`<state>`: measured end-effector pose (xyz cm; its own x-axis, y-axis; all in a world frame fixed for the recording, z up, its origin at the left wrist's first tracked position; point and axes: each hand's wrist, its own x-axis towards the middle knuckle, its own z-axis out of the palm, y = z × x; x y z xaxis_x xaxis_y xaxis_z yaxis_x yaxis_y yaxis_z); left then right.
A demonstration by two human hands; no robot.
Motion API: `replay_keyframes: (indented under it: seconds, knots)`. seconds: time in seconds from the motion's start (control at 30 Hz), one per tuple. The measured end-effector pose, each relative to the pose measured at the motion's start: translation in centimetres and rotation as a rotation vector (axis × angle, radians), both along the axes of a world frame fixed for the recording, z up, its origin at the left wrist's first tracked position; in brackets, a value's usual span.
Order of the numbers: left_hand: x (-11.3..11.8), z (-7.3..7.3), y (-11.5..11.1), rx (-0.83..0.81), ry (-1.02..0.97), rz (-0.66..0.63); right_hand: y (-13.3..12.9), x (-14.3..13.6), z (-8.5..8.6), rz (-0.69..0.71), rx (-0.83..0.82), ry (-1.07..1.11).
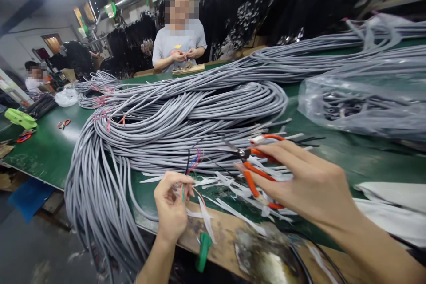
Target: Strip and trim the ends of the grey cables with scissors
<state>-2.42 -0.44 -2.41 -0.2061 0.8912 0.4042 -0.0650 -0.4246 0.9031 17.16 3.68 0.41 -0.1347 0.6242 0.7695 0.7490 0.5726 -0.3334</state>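
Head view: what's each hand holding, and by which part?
Right hand: orange-handled cutters, by the handles. Left hand: thin coloured wires, pinched below their upper ends; exact grip spot hidden by the fingers.

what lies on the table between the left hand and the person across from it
In the head view, a pile of grey cables, with a wooden board nearer the person.

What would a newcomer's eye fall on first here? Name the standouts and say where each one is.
First, the great sweep of grey cables heaped across the green table and spilling over its near edge at the left. Then the orange-handled cutters in the right hand, right of centre, and the thin coloured wires rising from the left hand, below centre.
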Motion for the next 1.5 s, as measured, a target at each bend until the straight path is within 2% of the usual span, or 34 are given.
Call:
replay_keyframes:
  seconds: [0.07, 0.3, 0.5, 0.6, 0.73, 0.9, 1.1, 1.27, 1.37, 1.5]
  knots:
    - [0.0, 0.0, -0.1, 0.053, 0.038, 0.016, -0.2, -0.2, -0.1, 0.043, 0.062, -0.055]
    - [0.0, -0.8, -0.2, 0.161, 0.222, 0.11, -0.9, -1.5, -0.7, 0.244, 0.065, -0.168]
    - [0.2, -1.0, -0.4, 0.155, 0.285, 0.136, -1.1, -2.3, -1.1, 0.324, 0.026, -0.225]
    - [0.2, -0.9, -0.4, 0.16, 0.245, 0.119, -1.3, -2.5, -1.3, 0.333, 0.034, -0.23]
    - [0.1, -0.9, -0.2, 0.181, 0.148, 0.034, -1.5, -2.7, -1.2, 0.347, 0.035, -0.226]
    - [0.0, -0.9, -0.1, 0.141, 0.067, -0.027, -1.8, -2.6, -1.2, 0.379, -0.072, -0.233]
    - [0.1, -0.7, -0.1, 0.123, 0.076, -0.034, -1.9, -2.3, -1.2, 0.379, -0.175, -0.308]
    - [0.1, -0.6, -0.1, 0.127, 0.145, 0.005, -2.0, -2.3, -1.2, 0.319, -0.079, -0.352]
    - [0.0, -0.5, -0.1, 0.132, 0.149, -0.014, -2.5, -2.6, -1.0, 0.324, -0.033, -0.353]
    - [0.1, -0.5, 0.0, 0.097, 0.094, -0.067, -2.6, -2.5, -0.2, 0.348, -0.045, -0.215]
